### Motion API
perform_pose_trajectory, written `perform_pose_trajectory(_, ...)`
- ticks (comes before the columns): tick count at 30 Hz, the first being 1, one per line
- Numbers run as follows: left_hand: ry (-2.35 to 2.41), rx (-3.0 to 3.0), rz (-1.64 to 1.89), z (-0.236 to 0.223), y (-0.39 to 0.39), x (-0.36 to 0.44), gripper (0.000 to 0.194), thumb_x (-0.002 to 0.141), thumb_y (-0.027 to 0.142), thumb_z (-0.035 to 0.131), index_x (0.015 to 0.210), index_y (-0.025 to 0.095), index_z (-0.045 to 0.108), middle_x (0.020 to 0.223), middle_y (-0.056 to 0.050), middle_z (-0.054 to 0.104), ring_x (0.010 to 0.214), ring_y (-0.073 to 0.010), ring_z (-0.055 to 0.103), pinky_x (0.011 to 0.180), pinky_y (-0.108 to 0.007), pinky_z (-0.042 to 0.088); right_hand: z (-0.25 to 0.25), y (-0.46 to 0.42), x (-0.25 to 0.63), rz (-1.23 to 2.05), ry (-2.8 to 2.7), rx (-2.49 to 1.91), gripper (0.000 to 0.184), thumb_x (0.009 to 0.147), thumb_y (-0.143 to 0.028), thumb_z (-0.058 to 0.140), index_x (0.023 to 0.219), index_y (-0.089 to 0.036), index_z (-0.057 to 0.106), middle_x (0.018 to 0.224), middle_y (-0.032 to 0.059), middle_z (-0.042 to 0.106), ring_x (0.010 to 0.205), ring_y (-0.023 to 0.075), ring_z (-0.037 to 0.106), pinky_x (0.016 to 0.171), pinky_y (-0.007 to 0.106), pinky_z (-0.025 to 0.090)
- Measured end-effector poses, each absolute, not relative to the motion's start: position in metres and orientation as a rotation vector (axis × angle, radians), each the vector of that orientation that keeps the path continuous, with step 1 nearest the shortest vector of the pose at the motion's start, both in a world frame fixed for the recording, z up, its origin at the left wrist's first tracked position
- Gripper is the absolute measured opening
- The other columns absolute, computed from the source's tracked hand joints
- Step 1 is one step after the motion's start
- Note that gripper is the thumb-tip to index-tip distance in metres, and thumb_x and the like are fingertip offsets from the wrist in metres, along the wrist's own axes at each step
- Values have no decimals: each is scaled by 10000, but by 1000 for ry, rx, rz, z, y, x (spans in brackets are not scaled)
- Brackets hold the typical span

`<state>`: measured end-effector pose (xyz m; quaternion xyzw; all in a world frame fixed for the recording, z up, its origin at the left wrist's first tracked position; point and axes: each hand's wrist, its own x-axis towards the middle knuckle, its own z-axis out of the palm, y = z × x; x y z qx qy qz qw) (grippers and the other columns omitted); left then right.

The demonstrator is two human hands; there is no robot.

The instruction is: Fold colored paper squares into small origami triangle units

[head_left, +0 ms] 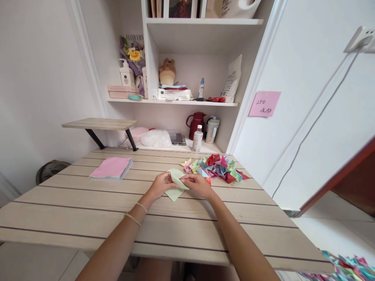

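A pale green sheet of paper [175, 194], partly folded, is held between both hands just over the slatted table. My left hand [162, 185] grips its left side, fingers curled and thumb toward the middle. On the right side my right hand [198, 184] pinches the paper between thumb and fingers. One corner of the sheet points down toward me, and another part stands up between the hands. Right behind my right hand lies a pile of folded coloured paper pieces [218, 167]. To the left sits a stack of square paper [113, 168], pink on top.
The wooden table [164, 226] has dark grooves. A small raised shelf [99, 123] stands at its back left. Behind are a bottle [197, 138], a red jug [196, 124] and a tumbler [212, 130]. More folded paper [348, 267] lies low at the right.
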<state>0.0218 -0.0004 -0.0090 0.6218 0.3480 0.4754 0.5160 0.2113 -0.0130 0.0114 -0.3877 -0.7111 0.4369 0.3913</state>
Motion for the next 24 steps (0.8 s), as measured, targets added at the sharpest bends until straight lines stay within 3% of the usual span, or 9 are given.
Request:
perform_pose_trajectory(6, 839, 1478, 1099, -9, -1, 22, 408, 494, 205, 766, 851, 104, 597, 828, -80, 653, 750, -174, 611, 760, -339, 465, 14, -14, 211, 839, -1923, -1033, 281, 731, -284, 521, 951, -173, 657, 732, 17, 652, 605, 132, 557, 531, 222, 411)
perform_pose_trajectory(14, 873, 1568, 1053, -7, -4, 22, 337, 529, 230, 747, 809, 113, 600, 762, -53, 634, 685, -139, 584, 673, -276, 471, 16, -18, 209, 700, -1941, -1067, 172, 665, -186, 518, 733, -171, 675, 670, 12, 660, 578, 123, 562, 508, 197, 414)
perform_pose_trajectory(20, 831, 1615, 1070, -6, -5, 23, 271, 588, 259, 709, 796, 118, 607, 753, -46, 626, 703, -135, 573, 684, -261, 455, 14, -17, 209, 806, -1883, -1085, 202, 642, -160, 497, 781, -144, 643, 576, -7, 605, 521, 105, 527, 482, 188, 398)
perform_pose_trajectory(24, 765, 1597, 1082, -5, -5, 23, 288, 616, 260, 693, 850, 113, 614, 811, -69, 640, 753, -156, 582, 723, -281, 447, 15, -17, 209, 814, -1872, -1074, 194, 665, -191, 492, 763, -154, 655, 636, 6, 627, 545, 107, 530, 486, 192, 392)
